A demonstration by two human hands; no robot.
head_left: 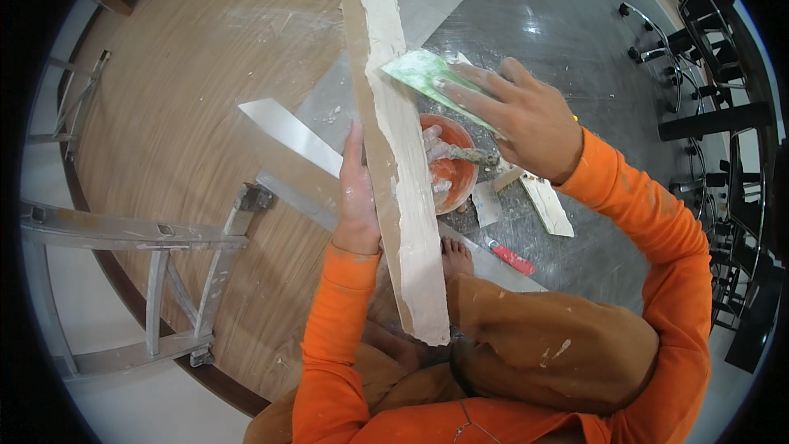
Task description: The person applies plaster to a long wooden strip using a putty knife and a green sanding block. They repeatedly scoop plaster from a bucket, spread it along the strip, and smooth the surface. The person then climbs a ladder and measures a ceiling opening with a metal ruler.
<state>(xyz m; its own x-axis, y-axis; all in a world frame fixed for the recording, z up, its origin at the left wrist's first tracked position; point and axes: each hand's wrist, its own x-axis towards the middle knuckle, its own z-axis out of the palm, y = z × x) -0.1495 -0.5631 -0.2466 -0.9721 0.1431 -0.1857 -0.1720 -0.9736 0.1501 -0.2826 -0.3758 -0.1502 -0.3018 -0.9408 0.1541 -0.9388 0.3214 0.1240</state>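
Note:
My left hand (pixel 359 201) grips a long narrow board (pixel 411 197) by its left edge, the board slanting up and away over my legs. Thick cream-coloured paste (pixel 385 25) coats most of its face, leaving a bare tan strip along the left side. In my right hand (pixel 530 119) is a green plastic spreader (pixel 423 74) smeared with white paste, its left end against the coated face near the board's upper part. Partly hidden behind the board stands an orange bucket (pixel 472 185) with paste and a paste-caked tool (pixel 468 154) in it.
A red-handled cutter (pixel 511 256) and a paste-covered offcut (pixel 548 207) lie on the floor near the bucket. Another white-faced strip (pixel 288 130) lies to the left. An aluminium ladder (pixel 156 230) is at far left, and wheeled chairs (pixel 682 49) line the right.

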